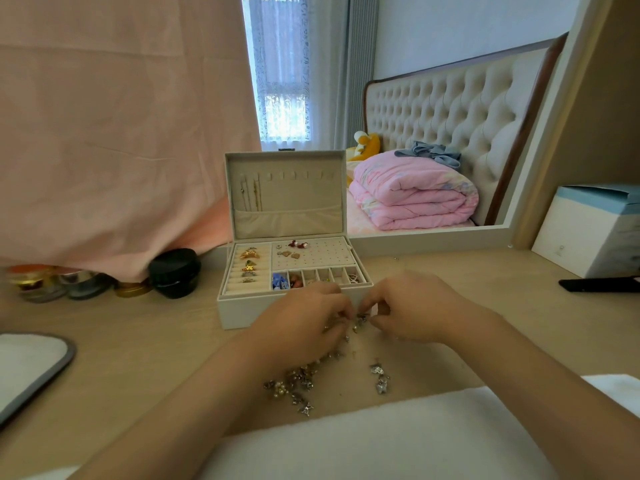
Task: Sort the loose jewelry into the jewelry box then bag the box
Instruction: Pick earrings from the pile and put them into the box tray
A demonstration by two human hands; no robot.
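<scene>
Head view; sorting step in hand, bagging not yet begun.

- Left hand (pixel 304 317) and right hand (pixel 412 306) meet just in front of the jewelry box (pixel 242 311); fingers of both curled in, pinching a small silvery piece (pixel 361 319) between them; whether it is a tangle or a clasp is too small to tell.
- Box stands on the desk (pixel 138 341), lid (pixel 284 192) upright; rings sit in the ring rolls (pixel 247 268), a few earrings on the stud panel (pixel 311 254), and some of the front compartments (pixel 322 277) are filled.
- Loose jewelry (pixel 298 379) lies scattered near the person, with a smaller cluster (pixel 379 375) to the right; much is left to sort.

Judgement: next, the held piece needs freeing or identifying, then a short carry over the front wall into the matching compartment; a light pinch, since the pieces are tiny and snag easily.
</scene>
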